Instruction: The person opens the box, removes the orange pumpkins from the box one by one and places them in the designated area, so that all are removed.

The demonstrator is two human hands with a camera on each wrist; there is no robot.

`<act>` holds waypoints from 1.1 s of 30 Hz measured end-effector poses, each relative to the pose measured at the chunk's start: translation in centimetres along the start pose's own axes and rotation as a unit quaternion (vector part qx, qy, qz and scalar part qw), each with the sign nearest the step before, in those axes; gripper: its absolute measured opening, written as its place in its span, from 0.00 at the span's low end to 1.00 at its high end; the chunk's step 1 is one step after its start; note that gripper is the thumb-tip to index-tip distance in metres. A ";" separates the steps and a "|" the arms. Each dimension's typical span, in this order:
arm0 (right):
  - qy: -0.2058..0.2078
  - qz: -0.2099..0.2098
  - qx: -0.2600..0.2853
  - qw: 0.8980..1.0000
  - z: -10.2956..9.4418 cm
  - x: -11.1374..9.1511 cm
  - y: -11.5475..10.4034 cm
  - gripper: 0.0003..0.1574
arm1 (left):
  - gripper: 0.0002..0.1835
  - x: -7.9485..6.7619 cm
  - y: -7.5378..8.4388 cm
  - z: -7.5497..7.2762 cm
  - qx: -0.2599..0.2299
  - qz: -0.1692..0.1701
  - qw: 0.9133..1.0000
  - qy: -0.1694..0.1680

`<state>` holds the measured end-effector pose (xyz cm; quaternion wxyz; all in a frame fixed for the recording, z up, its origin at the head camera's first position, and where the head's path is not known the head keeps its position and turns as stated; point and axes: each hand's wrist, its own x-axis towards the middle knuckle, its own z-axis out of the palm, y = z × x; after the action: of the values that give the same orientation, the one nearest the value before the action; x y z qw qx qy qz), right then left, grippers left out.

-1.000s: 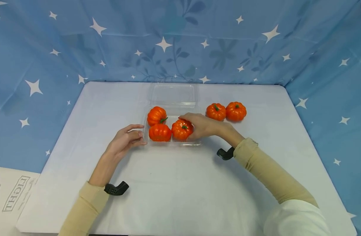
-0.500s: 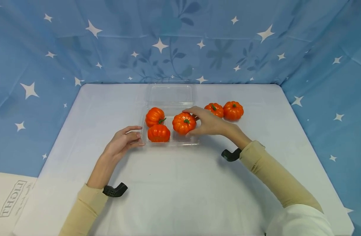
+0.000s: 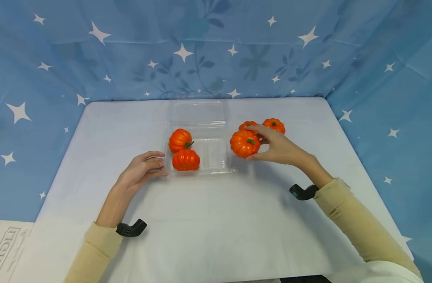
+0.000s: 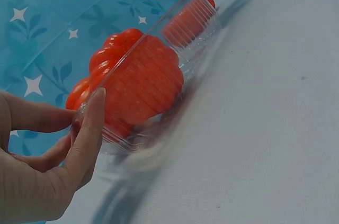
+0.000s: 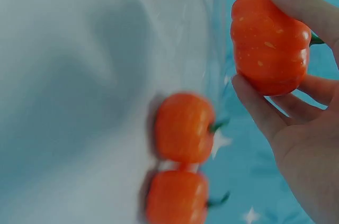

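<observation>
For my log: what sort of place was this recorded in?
Probably a staged tabletop recording spot rather than a working kitchen or shop: a smooth white table, blue star-patterned fabric curtains behind and beside it, and a small black device worn at each wrist.

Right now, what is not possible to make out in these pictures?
Head view: left loose pumpkin, partly hidden by right hand and held pumpkin.
Head view: white panel, cut off at left; its fine print too small.
Right wrist view: lowest pumpkin, cut off by bottom edge.
Left wrist view: left hand, cut off by left edge.
</observation>
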<state>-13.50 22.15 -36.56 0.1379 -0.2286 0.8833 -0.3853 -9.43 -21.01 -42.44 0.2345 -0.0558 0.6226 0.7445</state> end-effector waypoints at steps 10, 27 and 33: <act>0.017 0.086 -0.048 0.995 -2.1 -3.6 4.7 0.54 | 0.24 -0.3 0.1 -0.4 -0.012 -0.001 1.000 -0.004; 0.045 0.193 -0.085 0.976 -1.7 -6.4 8.1 0.58 | 0.20 0.1 0.0 0.0 -0.028 -0.008 0.999 -0.021; 0.052 0.217 -0.079 0.972 -1.8 -6.8 8.8 0.58 | 0.18 0.6 -0.1 -0.3 -0.026 -0.013 0.999 -0.029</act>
<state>-10.99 31.96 -41.45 0.1534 -0.0213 0.9453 -0.2870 -9.97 -21.09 -42.80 0.2608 -0.0483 0.5948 0.7589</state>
